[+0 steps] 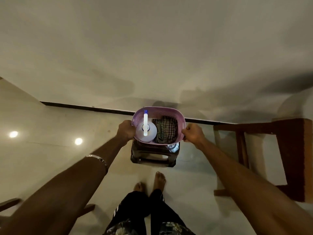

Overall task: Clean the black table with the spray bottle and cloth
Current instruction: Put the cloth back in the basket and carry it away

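Observation:
A lilac plastic basket (pixel 169 111) is over a small black table (pixel 152 156) near the wall. Inside it, on the left, stands a clear spray bottle (pixel 146 131) with a white head and blue nozzle. On the right lies a crumpled checked cloth (pixel 166 131). My left hand (pixel 126 129) grips the basket's left rim. My right hand (pixel 193 133) grips its right rim. Most of the black tabletop is hidden under the basket; whether the basket rests on it or is lifted cannot be told.
A brown wooden chair (pixel 288 150) stands to the right of the table. The glossy pale floor (pixel 50 141) reflects two ceiling lights. My bare feet (pixel 152 182) are just behind the table. Dark wooden pieces (pixel 10 203) show at the lower left.

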`<state>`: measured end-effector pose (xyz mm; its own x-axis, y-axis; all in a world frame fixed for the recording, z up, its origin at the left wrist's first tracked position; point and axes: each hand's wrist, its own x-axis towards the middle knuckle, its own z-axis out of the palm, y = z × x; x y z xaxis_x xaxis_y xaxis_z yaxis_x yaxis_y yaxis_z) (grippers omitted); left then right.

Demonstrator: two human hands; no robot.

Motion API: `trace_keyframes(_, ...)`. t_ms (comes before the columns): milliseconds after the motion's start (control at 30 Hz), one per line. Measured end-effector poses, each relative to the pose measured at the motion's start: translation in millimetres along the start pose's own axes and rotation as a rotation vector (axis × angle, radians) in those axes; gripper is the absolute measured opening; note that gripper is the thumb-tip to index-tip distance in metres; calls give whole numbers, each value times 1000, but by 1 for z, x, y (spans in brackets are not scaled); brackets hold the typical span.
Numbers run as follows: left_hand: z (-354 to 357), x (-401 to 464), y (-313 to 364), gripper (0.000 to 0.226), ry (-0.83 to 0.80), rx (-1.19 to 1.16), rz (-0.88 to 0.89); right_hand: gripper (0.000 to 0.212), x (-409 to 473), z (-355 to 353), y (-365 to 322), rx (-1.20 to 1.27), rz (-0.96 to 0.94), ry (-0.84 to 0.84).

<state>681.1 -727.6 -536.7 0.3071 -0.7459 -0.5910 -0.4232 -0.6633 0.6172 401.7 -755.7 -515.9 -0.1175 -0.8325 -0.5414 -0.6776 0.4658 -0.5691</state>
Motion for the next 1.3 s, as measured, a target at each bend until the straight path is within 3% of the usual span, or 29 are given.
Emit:
trace_keyframes(133, 24, 60, -1, 24, -34, 10, -43, 11, 62, 16, 8, -21, 59, -29)
trace_keyframes(300, 48, 112, -10, 27, -44, -13, -99, 25, 114, 38, 12, -59, 99, -55)
trace_keyframes(567, 66, 166, -27, 25, -46, 84, -131, 25, 163, 69, 22, -89, 149, -91)
trace_keyframes(833, 74, 181, -34, 25, -48, 117, -114, 29, 173, 80, 24, -81, 194, -113)
trace_keyframes(1000, 76, 180, -36, 23, -29, 143, -101, 20, 173, 82, 25, -76, 204, -107)
trace_keyframes(1200, 73, 158, -34, 24, -23, 205, -54, 9, 152, 84, 26, 93, 301, -96)
trace_keyframes(1300, 67, 142, -37, 26, -46, 91, -115, 15, 130, 84, 28, 234, 361, -86)
